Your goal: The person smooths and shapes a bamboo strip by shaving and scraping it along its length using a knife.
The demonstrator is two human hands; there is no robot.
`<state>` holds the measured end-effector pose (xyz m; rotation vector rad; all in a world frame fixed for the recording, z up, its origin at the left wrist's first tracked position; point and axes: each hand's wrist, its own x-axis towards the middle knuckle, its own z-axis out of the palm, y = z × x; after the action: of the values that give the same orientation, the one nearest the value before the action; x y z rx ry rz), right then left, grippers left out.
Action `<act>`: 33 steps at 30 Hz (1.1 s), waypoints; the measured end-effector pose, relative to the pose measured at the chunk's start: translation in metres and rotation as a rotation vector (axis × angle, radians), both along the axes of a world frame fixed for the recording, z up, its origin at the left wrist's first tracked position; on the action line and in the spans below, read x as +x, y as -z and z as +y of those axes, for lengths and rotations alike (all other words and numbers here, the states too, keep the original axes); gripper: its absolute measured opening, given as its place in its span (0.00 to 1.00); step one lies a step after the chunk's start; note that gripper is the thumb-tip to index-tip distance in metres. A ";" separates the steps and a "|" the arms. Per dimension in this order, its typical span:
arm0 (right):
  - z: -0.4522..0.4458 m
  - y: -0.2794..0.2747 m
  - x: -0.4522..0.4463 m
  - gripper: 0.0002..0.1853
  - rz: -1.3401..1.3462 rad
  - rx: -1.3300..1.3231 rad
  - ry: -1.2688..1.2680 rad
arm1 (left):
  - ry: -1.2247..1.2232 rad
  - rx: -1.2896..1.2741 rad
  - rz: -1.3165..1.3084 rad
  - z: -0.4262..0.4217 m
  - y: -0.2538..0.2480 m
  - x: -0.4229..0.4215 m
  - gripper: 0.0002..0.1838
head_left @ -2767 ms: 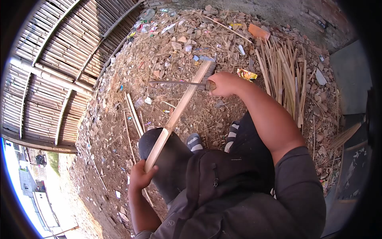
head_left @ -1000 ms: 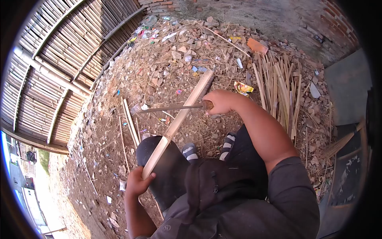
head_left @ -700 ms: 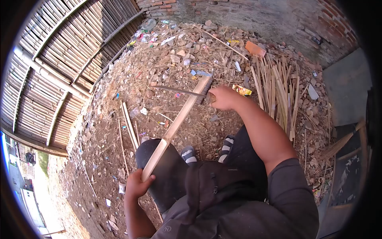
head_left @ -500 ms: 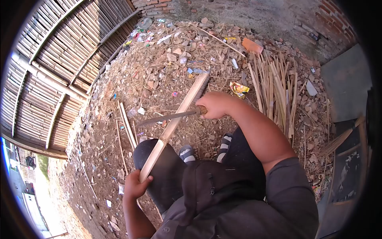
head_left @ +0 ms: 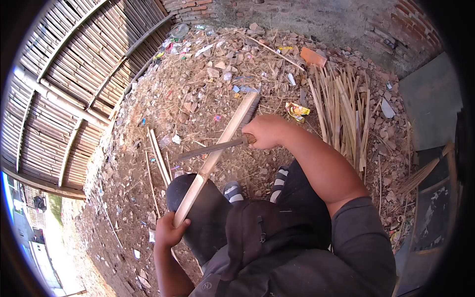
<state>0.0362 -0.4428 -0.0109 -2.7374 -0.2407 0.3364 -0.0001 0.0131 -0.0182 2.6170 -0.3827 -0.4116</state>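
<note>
The bamboo strip (head_left: 211, 166) slants from near left to far right across the person's left knee (head_left: 180, 187). The left hand (head_left: 169, 230) grips its near end; the right hand (head_left: 264, 131), nearer its far end, clasps the knife (head_left: 198, 152), whose blade crosses the strip, pointing left.

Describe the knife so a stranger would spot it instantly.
Follow the person's bare right arm from the dark sleeve to the right grip. The knife extends from there toward picture left, crossing a pale strip. Its darker colour sets it apart from that strip and the loose strips lying nearby.
</note>
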 end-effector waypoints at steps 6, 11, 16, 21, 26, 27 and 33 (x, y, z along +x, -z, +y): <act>-0.042 0.035 0.026 0.25 -0.061 0.239 0.247 | -0.018 0.022 -0.067 -0.001 0.002 -0.006 0.27; -0.041 0.040 0.020 0.19 -0.115 0.120 0.250 | 0.007 0.057 -0.033 -0.001 -0.001 0.000 0.27; -0.001 0.005 0.002 0.17 0.000 0.028 0.019 | 0.021 0.066 0.042 -0.001 -0.005 0.005 0.27; -0.025 0.032 0.021 0.24 -0.046 0.183 0.059 | -0.023 0.069 -0.021 -0.002 -0.004 -0.002 0.28; -0.036 0.036 0.018 0.20 -0.128 0.120 0.265 | -0.018 0.095 0.013 -0.006 -0.010 -0.001 0.28; -0.033 0.032 0.015 0.20 -0.105 0.102 0.246 | -0.009 0.098 0.020 -0.004 -0.009 0.001 0.28; -0.003 0.013 0.007 0.21 0.003 0.014 0.053 | -0.004 0.078 0.065 -0.002 -0.009 0.005 0.28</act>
<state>0.0432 -0.4461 -0.0241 -2.7236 -0.1680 0.3230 0.0048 0.0115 -0.0093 2.6716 -0.3458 -0.5188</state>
